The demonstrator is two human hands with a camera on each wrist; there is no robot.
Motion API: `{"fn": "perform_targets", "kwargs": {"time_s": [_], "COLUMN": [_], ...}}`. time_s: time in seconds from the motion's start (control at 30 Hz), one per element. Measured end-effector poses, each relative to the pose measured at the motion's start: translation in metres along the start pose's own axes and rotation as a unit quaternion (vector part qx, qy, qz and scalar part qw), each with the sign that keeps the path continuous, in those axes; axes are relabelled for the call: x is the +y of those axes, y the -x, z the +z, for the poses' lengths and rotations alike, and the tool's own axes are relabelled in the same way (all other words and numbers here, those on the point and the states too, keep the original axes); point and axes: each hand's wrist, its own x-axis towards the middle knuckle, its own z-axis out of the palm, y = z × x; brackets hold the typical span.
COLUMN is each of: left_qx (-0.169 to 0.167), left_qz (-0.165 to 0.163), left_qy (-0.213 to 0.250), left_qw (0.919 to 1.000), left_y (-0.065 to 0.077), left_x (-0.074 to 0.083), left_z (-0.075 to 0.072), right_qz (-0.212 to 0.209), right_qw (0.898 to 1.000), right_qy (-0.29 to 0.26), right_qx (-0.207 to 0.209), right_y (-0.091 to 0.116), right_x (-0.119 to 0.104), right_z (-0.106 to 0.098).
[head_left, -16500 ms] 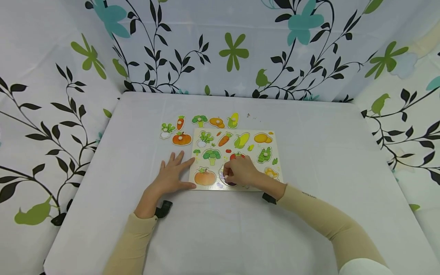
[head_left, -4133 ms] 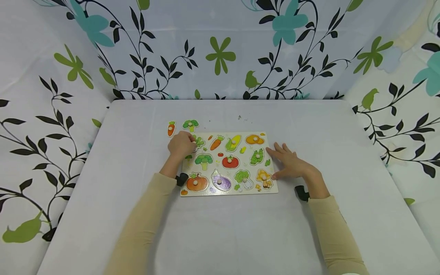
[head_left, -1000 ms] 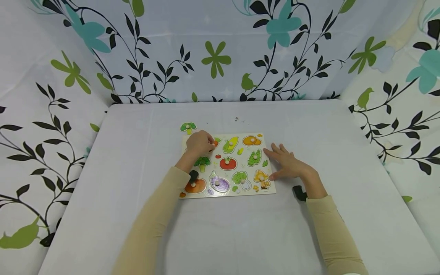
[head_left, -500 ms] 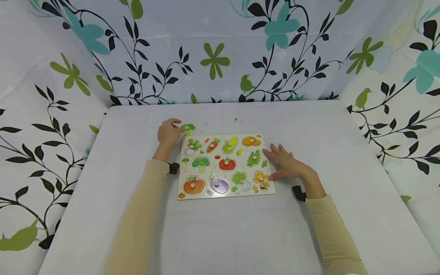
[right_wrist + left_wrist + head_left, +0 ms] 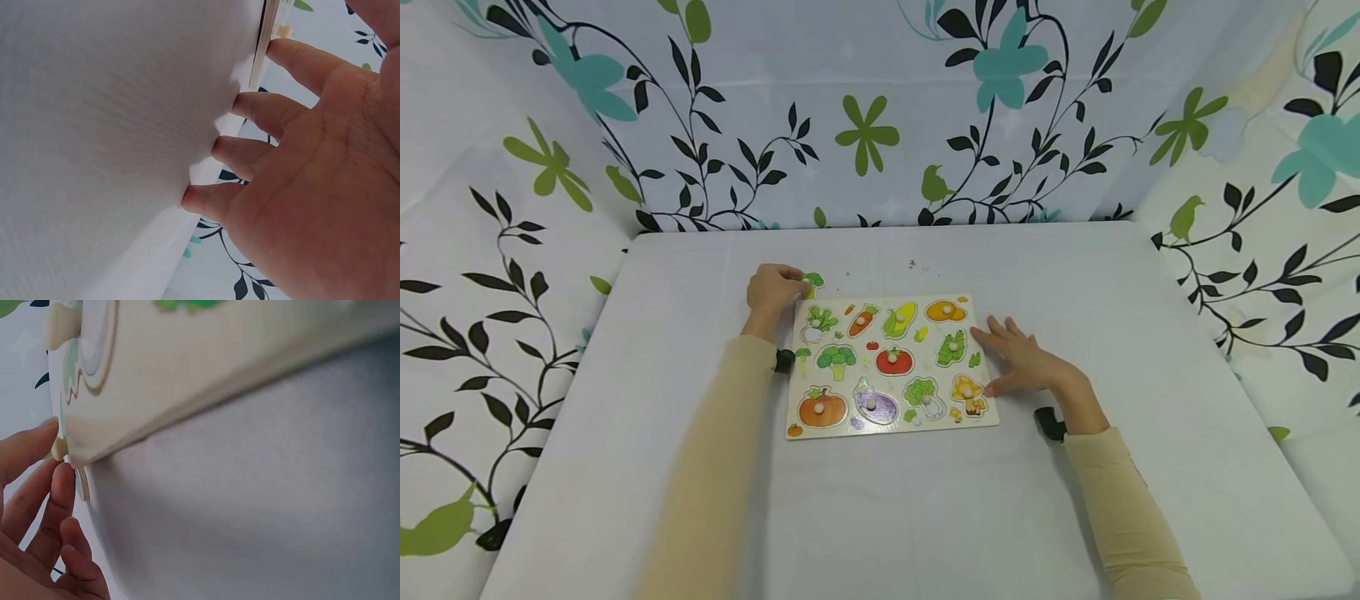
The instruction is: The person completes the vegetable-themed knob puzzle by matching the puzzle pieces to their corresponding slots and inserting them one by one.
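My left hand point(image 5: 772, 293) pinches the knob of a broccoli puzzle piece point(image 5: 813, 282) just past the far left corner of a wooden vegetable puzzle board point(image 5: 803, 379). In the left wrist view, thumb and fingertips meet around the small round knob point(image 5: 59, 449), with the other fingers loosely bent. On the board, the broccoli recess point(image 5: 837, 358) shows its printed picture without a knob. Knobbed pieces such as the carrot point(image 5: 862, 322), tomato point(image 5: 894, 362) and eggplant point(image 5: 877, 404) sit in their recesses. My right hand point(image 5: 1028, 360) rests with spread fingers at the board's right edge, fingertips on the cloth.
A white cloth covers the table point(image 5: 880, 517) under the board. Small dark specks point(image 5: 913, 264) lie beyond it. A patterned curtain point(image 5: 745, 100) with leaves and flowers hangs behind and at both sides. Black wrist cameras point(image 5: 1049, 423) are strapped under the wrists.
Several loose pieces, including pumpkin, corn, radish and carrot, have gone into the board since the earliest frame. My left hand went from the carrot to the broccoli piece; the right moved to the board's edge.
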Motion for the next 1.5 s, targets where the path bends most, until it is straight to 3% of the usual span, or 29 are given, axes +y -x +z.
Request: {"fn": "perform_targets", "kwargs": {"time_s": [0.37, 0.6, 0.7, 0.83, 1.07, 1.23, 1.5], "left_qx": [0.014, 0.004, -0.016, -0.049, -0.113, -0.132, -0.135], "left_qz": [0.012, 0.038, 0.062, 0.086, 0.105, 0.123, 0.124], "left_qy": [-0.028, -0.021, -0.029, -0.049, -0.089, -0.115, -0.147], "left_qw": [0.9995, 0.999, 0.9975, 0.9939, 0.984, 0.9769, 0.972], "left_y": [0.002, 0.009, 0.022, 0.052, 0.095, 0.108, 0.115], "left_x": [0.001, 0.008, 0.01, 0.01, 0.007, 0.006, 0.003], "left_z": [0.0, -0.011, -0.019, -0.023, -0.011, -0.002, 0.009], "right_qz": [-0.004, 0.0, -0.005, -0.005, 0.002, 0.002, 0.004], "right_qw": [1.0, 1.0, 1.0, 1.0, 1.0, 1.0, 1.0], "right_qy": [0.0, 0.009, 0.004, 0.005, 0.014, 0.011, 0.011], "right_qx": [0.002, 0.004, 0.005, 0.004, 0.007, 0.01, 0.011], "right_y": [-0.003, -0.003, -0.004, -0.003, 0.0, 0.0, 0.0], "right_x": [-0.001, 0.0, 0.001, -0.001, 0.0, 0.001, 0.004], "right_z": [0.003, 0.004, 0.005, 0.006, 0.004, 0.004, 0.005]}}
